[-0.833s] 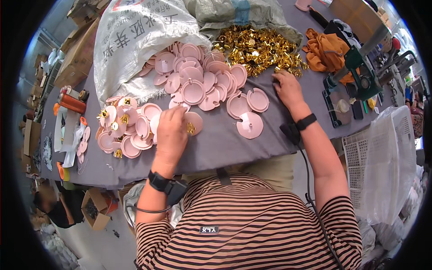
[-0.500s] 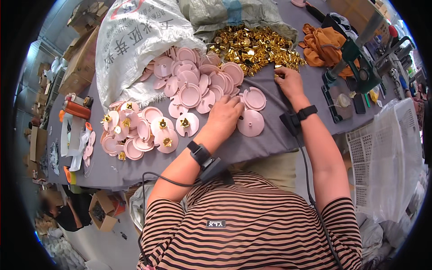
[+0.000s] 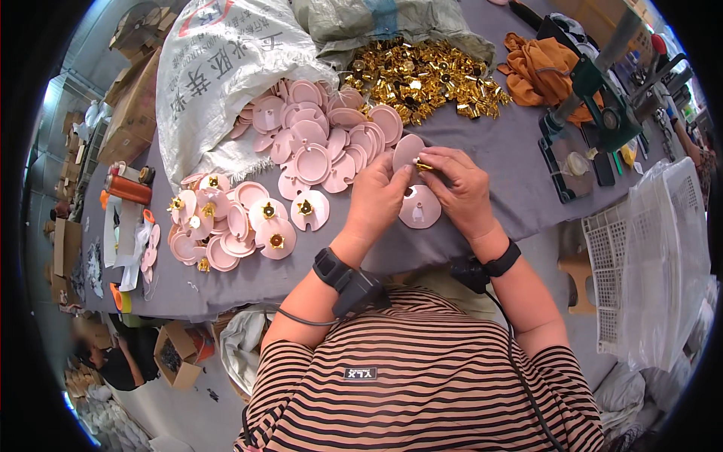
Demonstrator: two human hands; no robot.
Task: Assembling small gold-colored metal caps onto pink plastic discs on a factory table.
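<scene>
My left hand [image 3: 379, 191] grips a pink plastic disc [image 3: 407, 151] by its lower edge, holding it tilted up off the table. Close against that disc, my right hand [image 3: 461, 183] pinches a small gold metallic piece [image 3: 423, 164] between thumb and fingertips. Whether the two parts touch I cannot tell. Below them a single pink disc [image 3: 420, 208] lies flat on the cloth. To the left is a heap of pink discs with gold pieces [image 3: 276, 239] fixed at their centres. A larger pile of plain pink discs [image 3: 312, 162] spreads out behind it.
A white woven sack [image 3: 226, 83] stands behind the discs. Gold pieces [image 3: 429, 79] spill from another sack [image 3: 354, 30]. An orange cloth [image 3: 544, 71] and a green hand press [image 3: 602, 113] stand at the right. White plastic crates [image 3: 606, 279] are right of the table, an orange cylinder [image 3: 128, 188] far left.
My right hand has come from the gold pile to the middle, bringing a gold piece. My left hand has lifted a pink disc off the table to meet it.
</scene>
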